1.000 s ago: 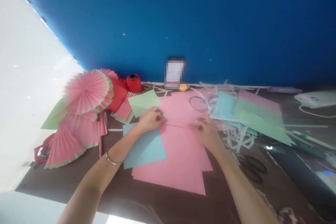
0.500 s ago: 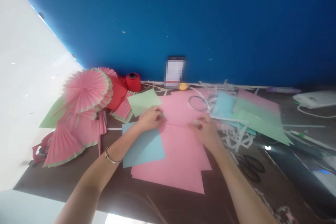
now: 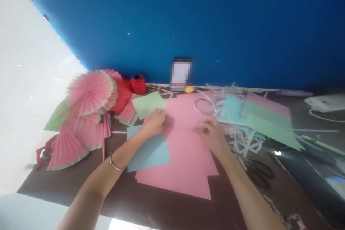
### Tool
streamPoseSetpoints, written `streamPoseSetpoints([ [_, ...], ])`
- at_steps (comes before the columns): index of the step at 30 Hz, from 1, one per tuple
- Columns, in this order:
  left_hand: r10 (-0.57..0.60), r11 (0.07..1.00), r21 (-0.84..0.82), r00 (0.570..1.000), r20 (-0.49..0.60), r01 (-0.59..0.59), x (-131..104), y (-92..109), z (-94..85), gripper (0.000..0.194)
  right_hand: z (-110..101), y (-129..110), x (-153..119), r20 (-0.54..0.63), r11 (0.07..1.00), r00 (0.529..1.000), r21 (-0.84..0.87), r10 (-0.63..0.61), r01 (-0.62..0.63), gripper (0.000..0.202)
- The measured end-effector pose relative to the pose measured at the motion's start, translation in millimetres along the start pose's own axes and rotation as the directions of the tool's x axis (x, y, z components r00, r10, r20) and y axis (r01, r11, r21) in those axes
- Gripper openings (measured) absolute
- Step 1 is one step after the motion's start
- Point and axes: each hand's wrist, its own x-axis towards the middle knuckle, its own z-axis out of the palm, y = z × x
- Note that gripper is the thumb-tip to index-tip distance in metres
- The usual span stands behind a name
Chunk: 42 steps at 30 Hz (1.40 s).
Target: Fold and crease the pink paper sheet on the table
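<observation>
Several sheets of pink paper (image 3: 183,161) lie overlapping on the dark table (image 3: 121,194). My left hand (image 3: 158,122) has its fingers closed on the far part of a pink sheet, its wrist crossing a light blue sheet (image 3: 148,152). Opposite it, my right hand (image 3: 211,133) pinches the same pink paper with thumb and fingers. A paper edge or crease runs between the two hands; which of these it is I cannot tell. Beyond my left hand lies a light green sheet (image 3: 149,104). A clear ring-shaped roll (image 3: 205,106) rests just past my right hand.
Pleated pink fans (image 3: 87,91) with green rims and a red roll (image 3: 138,84) are at the left. On the right are white paper strips (image 3: 246,143), green sheets (image 3: 272,127), black-handled scissors (image 3: 260,172) and a white device (image 3: 325,103). A blue wall (image 3: 215,25) stands behind.
The whole view has shifted slightly, so things appear a little further right. My left fingers have curled slightly; both hands stay at the pink paper.
</observation>
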Motion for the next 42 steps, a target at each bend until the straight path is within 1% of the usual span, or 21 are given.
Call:
streamPoseSetpoints([
  [2,0.081,0.994,0.079,0.996,-0.033,-0.078,-2.3,1.1,-0.3,0.018,-0.6,-1.8,-1.4,-0.015,0.999,1.000,-0.028,-0.017,0.017,0.041],
  [4,0.205,0.969,0.143,0.978,-0.023,-0.200,-4.1,3.0,-0.3,0.027,-2.2,-7.0,-3.6,-0.025,0.993,0.998,-0.104,-0.060,0.057,0.035],
  [6,0.295,0.939,0.179,0.955,0.014,-0.293,-4.7,5.8,0.1,0.033,-3.5,-16.6,-7.0,-0.016,0.970,0.989,-0.198,-0.144,0.138,0.028],
  [8,0.325,0.927,0.184,0.945,0.035,-0.326,-4.4,9.1,1.0,0.031,-2.8,-29.8,-11.5,0.017,0.941,0.970,-0.240,-0.242,0.238,0.029],
  [10,0.319,0.933,0.167,0.947,0.026,-0.319,-3.8,11.6,2.2,0.028,1.0,-43.6,-17.1,0.054,0.924,0.951,-0.222,-0.306,0.310,0.037],
  [12,0.311,0.942,0.132,0.950,0.011,-0.310,-3.2,12.0,3.3,0.027,7.1,-54.7,-22.9,0.108,0.920,0.941,-0.203,-0.321,0.337,0.040],
  [14,0.292,0.953,0.084,0.956,-0.005,-0.291,-2.6,9.9,4.5,0.028,13.3,-60.9,-28.0,0.168,0.916,0.933,-0.200,-0.317,0.347,0.048],
  [16,0.244,0.970,0.015,0.970,-0.022,-0.243,-2.1,5.7,5.7,0.030,17.7,-62.4,-32.1,0.217,0.911,0.926,-0.214,-0.308,0.353,0.056],
  [19,0.111,0.990,-0.081,0.992,-0.068,-0.116,-2.1,-1.6,8.0,0.034,19.1,-60.4,-36.4,0.251,0.902,0.922,-0.243,-0.296,0.356,0.060],
  [22,-0.009,0.995,-0.100,0.996,-0.093,0.000,-3.2,-6.4,10.1,0.049,15.9,-57.0,-40.4,0.247,0.907,0.932,-0.265,-0.264,0.327,0.062],
  [25,-0.045,0.995,-0.094,0.997,-0.058,0.039,-4.3,-7.7,11.1,0.050,12.4,-52.5,-45.8,0.234,0.922,0.950,-0.277,-0.208,0.270,0.066],
  [28,-0.053,0.994,-0.100,0.998,-0.038,0.049,-4.4,-7.0,10.4,0.044,12.9,-48.3,-52.1,0.216,0.928,0.960,-0.287,-0.177,0.236,0.071],
  [32,-0.073,0.991,-0.115,0.996,-0.054,0.066,-3.9,-4.6,9.3,0.040,15.9,-45.8,-57.6,0.185,0.940,0.974,-0.287,-0.135,0.184,0.076],
  [34,-0.076,0.990,-0.127,0.994,-0.074,0.066,-3.7,-3.9,9.4,0.038,14.0,-42.7,-56.5,0.186,0.953,0.975,-0.255,-0.120,0.166,0.071],
  [36,-0.062,0.989,-0.137,0.993,-0.105,0.048,-3.6,-4.4,9.7,0.033,8.3,-36.0,-51.8,0.186,0.968,0.977,-0.209,-0.101,0.140,0.060],
  [39,0.020,0.990,-0.136,0.991,-0.129,-0.038,-3.4,-7.6,8.9,0.018,-4.1,-21.0,-39.8,0.162,0.980,0.984,-0.168,-0.079,0.107,0.048],
  [40,0.062,0.989,-0.128,0.989,-0.131,-0.079,-3.4,-8.8,8.1,0.014,-8.0,-16.4,-35.6,0.148,0.978,0.985,-0.172,-0.093,0.118,0.045],
  [42,0.156,0.981,-0.098,0.979,-0.127,-0.169,-3.4,-10.3,5.5,0.012,-13.8,-10.0,-28.3,0.133,0.961,0.977,-0.198,-0.167,0.191,0.040],
])
